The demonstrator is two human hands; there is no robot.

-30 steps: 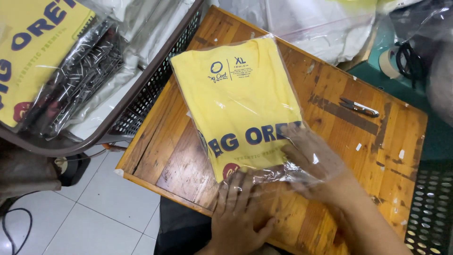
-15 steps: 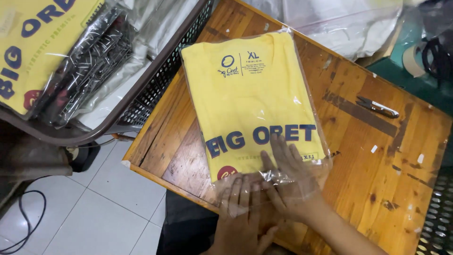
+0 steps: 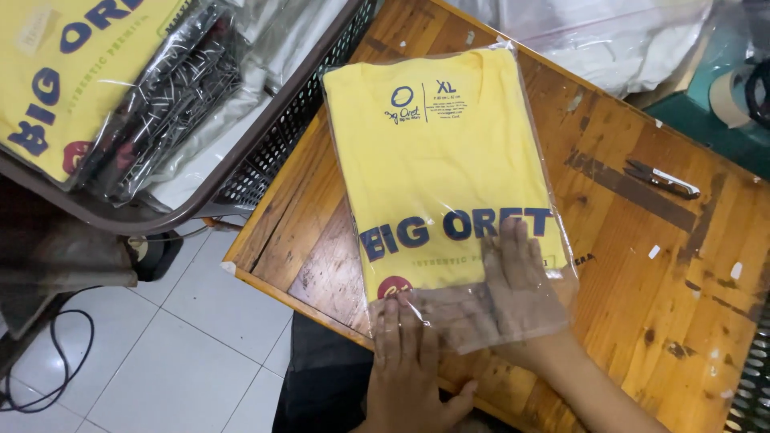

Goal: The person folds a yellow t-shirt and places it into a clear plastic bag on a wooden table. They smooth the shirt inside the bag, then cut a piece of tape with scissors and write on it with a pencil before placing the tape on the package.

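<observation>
Scuffed wooden table under both hands, white tiled floor leftward. Left hand flat, pinning clear bag mouth; right hand inside, fingers spread on folded yellow shirt. Snips beyond right hand.

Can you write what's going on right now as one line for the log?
left hand: pressing on bag flap | right hand: inside clear bag, flat on folded yellow shirt | wooden table: snips lying apart

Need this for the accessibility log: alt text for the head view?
A folded yellow T-shirt in a clear plastic bag lies on a worn wooden table; the right hand is inside the bag's open end while the left hand presses its edge.
</observation>
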